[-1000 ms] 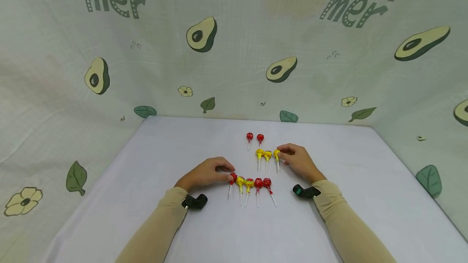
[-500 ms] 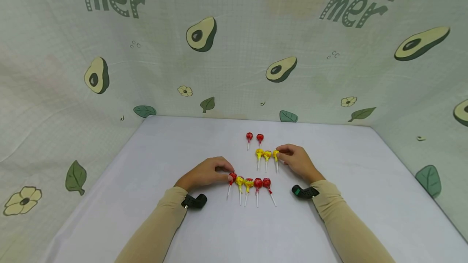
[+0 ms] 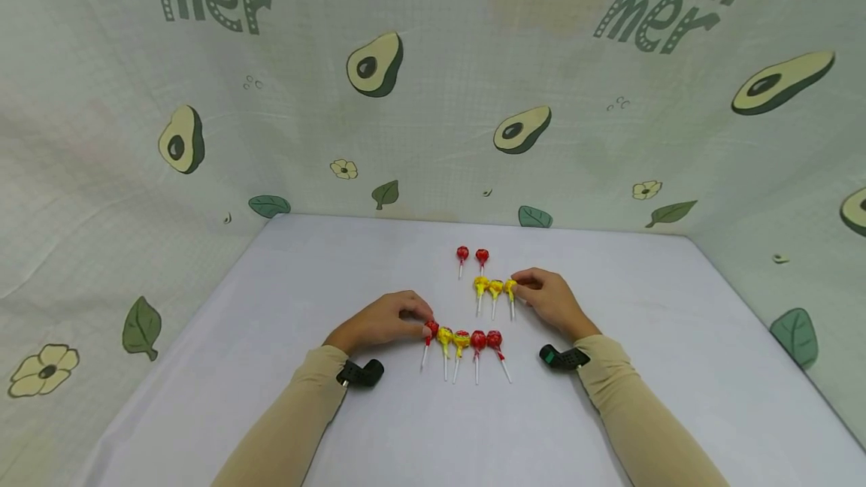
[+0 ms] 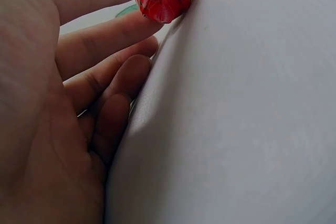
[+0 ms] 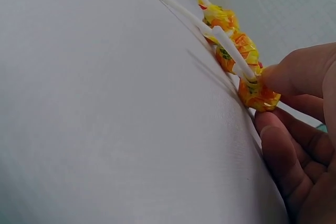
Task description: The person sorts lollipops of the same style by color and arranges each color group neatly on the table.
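At the left end of the near row, my left hand [image 3: 386,319] pinches a red-wrapped lollipop [image 3: 431,329] between thumb and index finger. The left wrist view shows that lollipop's red wrapper [image 4: 165,1] at the fingertips, its stick out of sight. My right hand [image 3: 553,302] holds a yellow-wrapped lollipop [image 3: 511,288] by its head, at the right end of the middle row. In the right wrist view this yellow lollipop [image 5: 257,97] lies close beside another yellow one [image 5: 239,48], its stick pointing away from the fingers.
Beside my left hand the near row continues with two yellow lollipops [image 3: 461,340] and two red ones [image 3: 495,340]. Two more red lollipops [image 3: 463,253] lie farther back. A patterned cloth [image 3: 433,96] hangs behind the white table [image 3: 304,261].
My right hand has shifted slightly left with its yellow lollipop, closer to the neighbouring one. My left hand stays nearly still; its lollipop's stick end has moved a little toward me.
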The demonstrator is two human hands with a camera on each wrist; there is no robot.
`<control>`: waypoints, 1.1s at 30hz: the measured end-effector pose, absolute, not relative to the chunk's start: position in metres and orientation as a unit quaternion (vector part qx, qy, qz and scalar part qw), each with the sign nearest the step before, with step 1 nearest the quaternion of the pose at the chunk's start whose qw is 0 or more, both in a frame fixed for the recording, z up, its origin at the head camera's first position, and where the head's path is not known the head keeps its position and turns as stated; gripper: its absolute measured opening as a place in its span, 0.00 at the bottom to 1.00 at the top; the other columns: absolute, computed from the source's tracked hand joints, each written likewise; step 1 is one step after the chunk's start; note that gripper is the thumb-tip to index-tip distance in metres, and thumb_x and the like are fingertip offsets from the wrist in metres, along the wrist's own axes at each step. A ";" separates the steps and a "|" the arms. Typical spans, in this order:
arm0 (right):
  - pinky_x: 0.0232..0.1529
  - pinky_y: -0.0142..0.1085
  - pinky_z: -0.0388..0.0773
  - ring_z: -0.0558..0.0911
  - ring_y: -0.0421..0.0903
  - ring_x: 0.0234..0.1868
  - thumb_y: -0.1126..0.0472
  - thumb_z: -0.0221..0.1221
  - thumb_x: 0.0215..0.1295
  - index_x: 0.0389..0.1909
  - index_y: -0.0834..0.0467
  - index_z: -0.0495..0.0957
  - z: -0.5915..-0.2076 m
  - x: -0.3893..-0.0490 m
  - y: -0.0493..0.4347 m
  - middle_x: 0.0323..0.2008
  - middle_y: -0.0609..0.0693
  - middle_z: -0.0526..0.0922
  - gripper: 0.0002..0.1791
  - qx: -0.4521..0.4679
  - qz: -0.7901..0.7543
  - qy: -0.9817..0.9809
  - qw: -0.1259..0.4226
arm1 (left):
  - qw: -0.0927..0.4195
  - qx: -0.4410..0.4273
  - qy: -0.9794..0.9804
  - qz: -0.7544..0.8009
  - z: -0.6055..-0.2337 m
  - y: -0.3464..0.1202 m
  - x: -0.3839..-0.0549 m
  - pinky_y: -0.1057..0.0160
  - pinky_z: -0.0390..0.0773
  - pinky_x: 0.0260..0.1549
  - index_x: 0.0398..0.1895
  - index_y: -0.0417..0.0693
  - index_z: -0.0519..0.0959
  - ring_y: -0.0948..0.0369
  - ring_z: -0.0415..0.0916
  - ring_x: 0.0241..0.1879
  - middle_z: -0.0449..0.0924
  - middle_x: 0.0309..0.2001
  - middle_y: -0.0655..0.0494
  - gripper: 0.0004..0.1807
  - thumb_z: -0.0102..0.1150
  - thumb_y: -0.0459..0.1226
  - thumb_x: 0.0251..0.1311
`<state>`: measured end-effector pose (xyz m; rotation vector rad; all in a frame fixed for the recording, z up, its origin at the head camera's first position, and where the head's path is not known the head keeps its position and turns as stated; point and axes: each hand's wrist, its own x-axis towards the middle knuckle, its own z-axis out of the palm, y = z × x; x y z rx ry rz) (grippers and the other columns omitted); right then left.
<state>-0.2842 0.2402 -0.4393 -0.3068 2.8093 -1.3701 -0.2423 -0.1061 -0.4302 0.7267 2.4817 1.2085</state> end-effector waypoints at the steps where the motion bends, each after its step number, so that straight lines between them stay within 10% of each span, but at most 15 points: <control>1: 0.40 0.37 0.79 0.80 0.49 0.44 0.56 0.61 0.70 0.54 0.58 0.81 -0.439 -0.284 0.240 0.47 0.54 0.83 0.16 -0.095 -0.437 0.895 0.000 | 0.144 0.253 0.860 0.418 -0.430 -0.106 -0.242 0.54 0.70 0.58 0.41 0.67 0.85 0.64 0.72 0.53 0.78 0.47 0.71 0.07 0.69 0.49 0.61; 33: 0.52 0.49 0.76 0.80 0.51 0.50 0.54 0.61 0.69 0.53 0.57 0.81 -0.440 -0.280 0.238 0.48 0.52 0.84 0.16 -0.090 -0.416 0.905 -0.023 | 0.148 0.240 0.859 0.428 -0.431 -0.107 -0.242 0.53 0.70 0.55 0.45 0.66 0.82 0.61 0.72 0.50 0.79 0.45 0.69 0.11 0.69 0.49 0.60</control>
